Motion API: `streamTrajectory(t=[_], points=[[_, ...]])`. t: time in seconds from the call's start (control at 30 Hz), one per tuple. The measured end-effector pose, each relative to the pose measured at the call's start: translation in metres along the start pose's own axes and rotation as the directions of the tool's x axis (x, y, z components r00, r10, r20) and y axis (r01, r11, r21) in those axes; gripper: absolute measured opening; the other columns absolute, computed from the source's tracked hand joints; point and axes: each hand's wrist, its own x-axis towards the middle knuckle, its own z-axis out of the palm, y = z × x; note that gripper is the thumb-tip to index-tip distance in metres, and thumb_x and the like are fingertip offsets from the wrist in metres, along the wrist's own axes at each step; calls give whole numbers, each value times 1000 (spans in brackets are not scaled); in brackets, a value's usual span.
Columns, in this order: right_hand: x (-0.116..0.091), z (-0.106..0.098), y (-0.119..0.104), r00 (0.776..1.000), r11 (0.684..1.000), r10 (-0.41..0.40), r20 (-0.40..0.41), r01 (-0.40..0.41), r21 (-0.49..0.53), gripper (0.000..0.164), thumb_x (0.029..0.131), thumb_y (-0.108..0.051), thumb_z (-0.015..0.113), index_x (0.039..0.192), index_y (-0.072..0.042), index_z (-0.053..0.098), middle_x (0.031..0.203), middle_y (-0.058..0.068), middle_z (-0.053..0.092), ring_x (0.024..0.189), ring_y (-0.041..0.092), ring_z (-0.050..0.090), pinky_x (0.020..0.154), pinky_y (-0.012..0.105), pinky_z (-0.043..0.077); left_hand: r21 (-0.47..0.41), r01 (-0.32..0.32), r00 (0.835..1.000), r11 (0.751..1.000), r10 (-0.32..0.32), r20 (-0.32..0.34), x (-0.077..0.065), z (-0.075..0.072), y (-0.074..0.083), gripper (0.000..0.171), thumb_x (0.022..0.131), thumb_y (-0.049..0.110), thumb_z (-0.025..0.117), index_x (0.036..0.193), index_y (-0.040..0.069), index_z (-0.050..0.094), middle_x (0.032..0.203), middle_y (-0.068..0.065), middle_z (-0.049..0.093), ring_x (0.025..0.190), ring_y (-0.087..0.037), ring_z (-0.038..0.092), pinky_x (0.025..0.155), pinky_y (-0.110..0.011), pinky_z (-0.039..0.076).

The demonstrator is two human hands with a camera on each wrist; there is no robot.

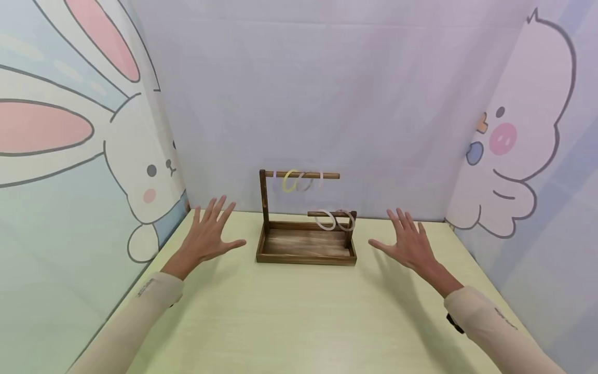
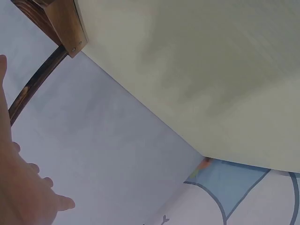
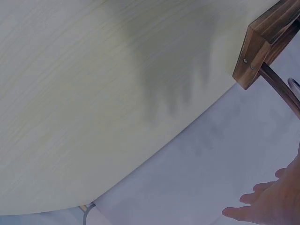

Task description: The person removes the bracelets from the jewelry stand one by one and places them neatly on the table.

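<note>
A dark wooden stand [image 1: 306, 258] with a tray base sits at the back of the table, between the two hands. Its taller post carries an upper bar [image 1: 334, 176], where several rings hang, among them a yellow ring [image 1: 285, 183] and a grey ring [image 1: 299, 185]. From the shorter post on the right runs a lower bar [image 1: 313, 213] bearing a white ring [image 1: 333, 222] and a pinkish-grey ring [image 1: 352, 223]. To the left of the stand, the left hand [image 1: 203, 238] is spread above the table, holding nothing. The right hand [image 1: 411, 244] is likewise spread and bare on the other side, apart from the stand.
The pale yellow table [image 1: 299, 317] meets a plain light curtain [image 1: 327, 104] behind the stand. A rabbit-printed side wall [image 1: 135, 182] rises at left, another printed wall [image 1: 528, 156] at right. Both hands cast shadows on the tabletop.
</note>
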Motion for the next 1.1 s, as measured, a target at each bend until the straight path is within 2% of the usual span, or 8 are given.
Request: streamTrajectory(t=[0.17, 0.27, 0.4, 0.47, 0.53, 0.67, 0.83, 1.1], points=[[1, -3, -3, 1000, 1000, -13, -10, 13, 6, 110, 84, -73, 70, 164, -8, 29, 165, 27, 29, 150, 52, 26, 115, 77, 24, -9, -8, 1000, 1000, 8, -22, 5, -1, 2, 115, 78, 76, 72, 165, 13, 29, 170, -20, 22, 155, -46, 19, 118, -79, 16], [2, -4, -5, 999, 1000, -22, -39, 22, 18, 108, 85, -71, 71, 163, -8, 32, 164, 25, 32, 147, 50, 34, 108, 73, 38, -9, -7, 1000, 1000, 7, -20, 6, -2, 2, 115, 79, 76, 72, 165, 13, 29, 170, -20, 22, 155, -46, 20, 118, -78, 16], [4, -6, -10, 997, 999, -29, -69, 31, 33, 105, 85, -71, 72, 162, -9, 35, 163, 22, 36, 128, 47, 57, 74, 56, 58, -20, 2, 1000, 1000, -2, -11, 8, -3, 3, 115, 80, 75, 72, 165, 13, 28, 170, -20, 22, 155, -45, 20, 119, -78, 15], [6, -7, -13, 998, 999, -27, -65, 29, 39, 105, 85, -72, 71, 162, -10, 35, 163, 20, 37, 114, 45, 65, 57, 44, 54, -34, 7, 1000, 999, -7, -8, 9, -4, 4, 114, 80, 74, 73, 165, 13, 28, 170, -20, 22, 155, -45, 20, 119, -78, 15], [8, -8, -15, 998, 999, -20, -57, 23, 43, 105, 85, -74, 70, 162, -11, 35, 164, 19, 38, 104, 43, 69, 48, 35, 48, -46, 12, 1000, 999, -12, -10, 12, -5, 4, 113, 81, 73, 73, 165, 12, 28, 169, -20, 24, 155, -45, 21, 119, -77, 15], [12, -10, -20, 999, 999, -6, -47, 8, 50, 106, 85, -77, 67, 163, -13, 34, 163, 19, 39, 108, 43, 69, 43, 29, 42, -69, 11, 1000, 998, -11, -11, 19, -6, 6, 112, 83, 71, 74, 165, 12, 27, 168, -21, 27, 154, -45, 24, 119, -76, 18], [17, -13, -26, 998, 998, -19, -54, 22, 54, 105, 86, -76, 67, 162, -11, 36, 160, 20, 43, 122, 45, 63, 45, 33, 48, -129, -6, 1000, 992, 5, -7, 30, -7, 10, 111, 85, 68, 74, 166, 13, 24, 168, -20, 28, 153, -44, 26, 120, -73, 24], [25, -17, -41, 996, 996, -40, -74, 46, 78, 100, 87, -71, 70, 160, -9, 41, 156, 21, 49, 121, 43, 64, 48, 39, 53, -222, -44, 998, 974, 33, -52, 42, -6, 14, 108, 86, 59, 79, 166, 13, 25, 166, -20, 32, 150, -44, 32, 120, -66, 31]])
